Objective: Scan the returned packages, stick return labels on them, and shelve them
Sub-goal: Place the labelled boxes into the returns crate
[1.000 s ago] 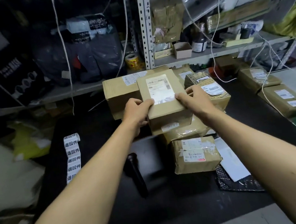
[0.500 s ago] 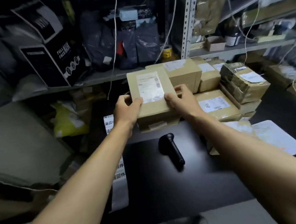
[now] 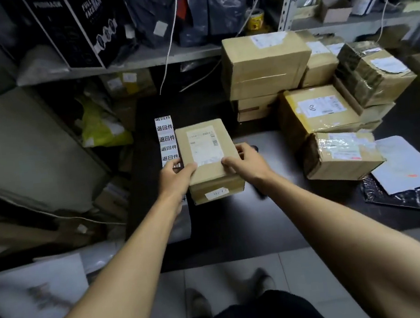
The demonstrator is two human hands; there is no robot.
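A small brown cardboard package (image 3: 209, 170) with a white shipping label on top is held just above the black table (image 3: 236, 223). My left hand (image 3: 177, 175) grips its near left edge, thumb on top. My right hand (image 3: 245, 163) grips the near right edge the same way. A strip of white return labels (image 3: 165, 137) with black characters lies on the table just left of the package. The black handheld scanner (image 3: 259, 192) lies mostly hidden under my right wrist.
Several taped cardboard packages (image 3: 318, 111) are piled on the table to the right, with a grey mailer bag (image 3: 406, 164) at the far right. A metal shelf (image 3: 141, 61) behind holds dark bags and a black box. Tiled floor and my shoes show below.
The package has come down and toward me, from the stack at the back to low over the table's left part beside the label strip. My view has tilted down.
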